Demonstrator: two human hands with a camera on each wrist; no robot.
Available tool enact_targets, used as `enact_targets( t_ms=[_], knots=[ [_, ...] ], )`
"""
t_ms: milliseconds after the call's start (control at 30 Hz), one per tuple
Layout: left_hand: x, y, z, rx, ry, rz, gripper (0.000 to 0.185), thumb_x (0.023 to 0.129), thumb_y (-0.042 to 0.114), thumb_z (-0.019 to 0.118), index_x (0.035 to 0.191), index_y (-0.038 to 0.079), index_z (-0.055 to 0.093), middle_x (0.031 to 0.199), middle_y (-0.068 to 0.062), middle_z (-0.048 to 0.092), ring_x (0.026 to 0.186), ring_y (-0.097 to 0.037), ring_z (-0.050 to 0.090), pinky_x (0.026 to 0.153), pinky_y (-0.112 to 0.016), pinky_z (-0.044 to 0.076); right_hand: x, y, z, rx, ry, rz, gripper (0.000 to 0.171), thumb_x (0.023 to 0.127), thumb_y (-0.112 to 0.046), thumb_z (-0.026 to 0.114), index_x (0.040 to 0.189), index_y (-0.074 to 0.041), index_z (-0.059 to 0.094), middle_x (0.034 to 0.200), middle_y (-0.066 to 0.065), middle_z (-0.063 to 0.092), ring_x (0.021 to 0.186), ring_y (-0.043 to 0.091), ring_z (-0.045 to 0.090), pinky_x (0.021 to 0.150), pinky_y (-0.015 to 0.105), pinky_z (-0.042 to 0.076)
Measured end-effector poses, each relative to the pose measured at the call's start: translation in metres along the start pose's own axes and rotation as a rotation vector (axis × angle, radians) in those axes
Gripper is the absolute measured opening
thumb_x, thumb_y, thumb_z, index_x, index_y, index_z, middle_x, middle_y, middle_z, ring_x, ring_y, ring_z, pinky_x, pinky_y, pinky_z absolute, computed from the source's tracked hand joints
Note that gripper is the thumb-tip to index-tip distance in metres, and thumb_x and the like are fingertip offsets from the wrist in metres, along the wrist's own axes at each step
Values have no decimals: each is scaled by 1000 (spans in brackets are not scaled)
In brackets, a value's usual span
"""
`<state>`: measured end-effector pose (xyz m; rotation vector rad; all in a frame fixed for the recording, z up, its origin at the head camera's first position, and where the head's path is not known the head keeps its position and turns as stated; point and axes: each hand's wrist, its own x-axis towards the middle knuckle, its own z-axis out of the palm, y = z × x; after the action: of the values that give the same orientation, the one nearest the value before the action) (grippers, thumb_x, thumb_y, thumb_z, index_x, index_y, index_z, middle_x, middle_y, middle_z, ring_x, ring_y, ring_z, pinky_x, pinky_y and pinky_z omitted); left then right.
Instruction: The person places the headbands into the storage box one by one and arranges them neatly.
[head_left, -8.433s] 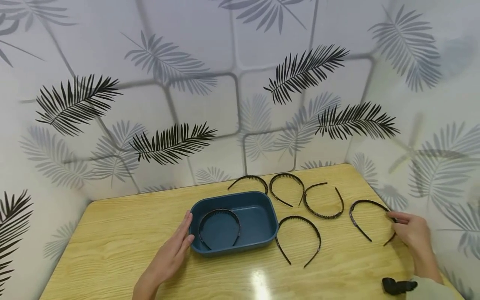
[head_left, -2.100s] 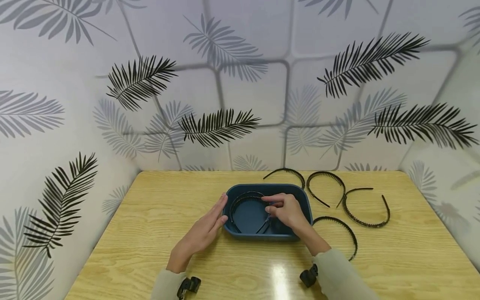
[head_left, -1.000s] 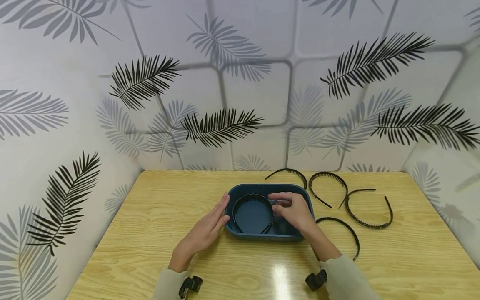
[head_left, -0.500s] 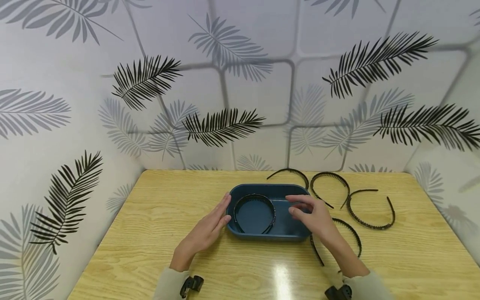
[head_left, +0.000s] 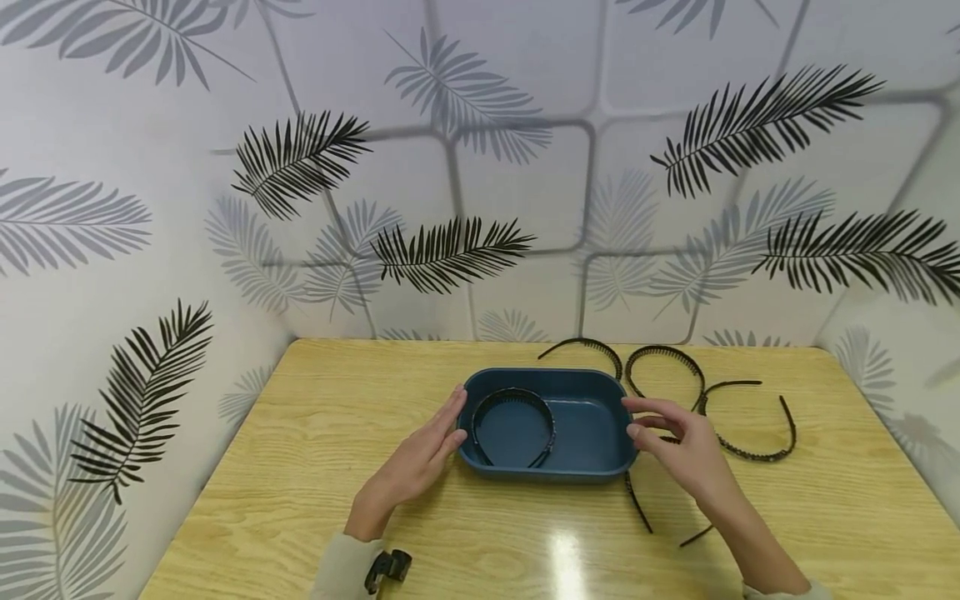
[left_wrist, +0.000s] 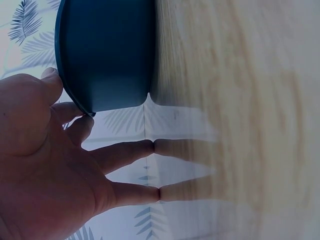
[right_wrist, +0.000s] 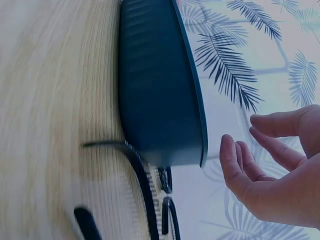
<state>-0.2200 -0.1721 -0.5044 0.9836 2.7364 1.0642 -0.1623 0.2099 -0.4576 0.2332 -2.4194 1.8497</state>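
A dark blue rectangular tray sits on the table, with black toothed headbands overlapping at its left end. My left hand is at the tray's left end with fingers extended; in the left wrist view, the thumb is at the rim and two fingers reach down to the table. Just beyond the opposite end is my right hand, fingers loosely bent and nothing between them. In the right wrist view it hovers above rim height, apart from the tray. Beneath this hand lies another headband, partly hidden.
Behind the tray's right corner is a headband. Farther right, a second headband lies against a third headband whose ends point backward. The wood-grain table meets a leaf-patterned wall covering at its back edge.
A headband from the far right is now in the tray with the one there before. My right hand has let go of it and moved right, out of the tray. My left hand stays.
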Motion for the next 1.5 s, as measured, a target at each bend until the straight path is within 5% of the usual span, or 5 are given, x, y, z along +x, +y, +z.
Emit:
enact_targets(
  t_ms=[200, 667, 967, 1400, 1500],
  knots=[
    [1, 1, 0, 3, -5, 2, 60, 114, 25, 38, 164, 3, 14, 171, -16, 11, 156, -24, 12, 123, -48, 21, -12, 4, -17, -51, 43, -3, 38, 101, -14, 69, 137, -2, 65, 129, -8, 65, 104, 6, 66, 80, 32, 61],
    [0, 3, 0, -6, -3, -6, 59, 114, 23, 38, 163, 1, 15, 171, -15, 11, 156, -25, 13, 123, -48, 21, -36, 25, -44, -197, 94, 35, 42, 101, -19, 70, 139, -5, 63, 130, -30, 56, 102, -4, 64, 75, 28, 60],
    [0, 1, 0, -7, -3, -12, 60, 114, 24, 38, 164, 3, 13, 171, -14, 10, 156, -24, 12, 123, -49, 20, -45, 34, -62, -345, 101, 73, 44, 100, -24, 72, 140, -7, 63, 127, -22, 63, 101, -8, 61, 77, 15, 49],
    [1, 1, -1, -9, -3, 0, 60, 114, 24, 38, 164, 1, 14, 170, -17, 11, 156, -25, 13, 123, -50, 21, -54, 56, -75, -356, 128, 73, 43, 94, -11, 77, 133, 1, 65, 118, -38, 52, 93, -10, 61, 68, 24, 56],
    [0, 2, -2, -11, -4, -2, 60, 114, 24, 38, 164, 2, 14, 170, -17, 11, 156, -25, 12, 123, -49, 21, -56, 58, -77, -368, 121, 107, 44, 94, -13, 77, 134, 1, 65, 122, -27, 59, 93, -10, 60, 67, 25, 56]
  ],
)
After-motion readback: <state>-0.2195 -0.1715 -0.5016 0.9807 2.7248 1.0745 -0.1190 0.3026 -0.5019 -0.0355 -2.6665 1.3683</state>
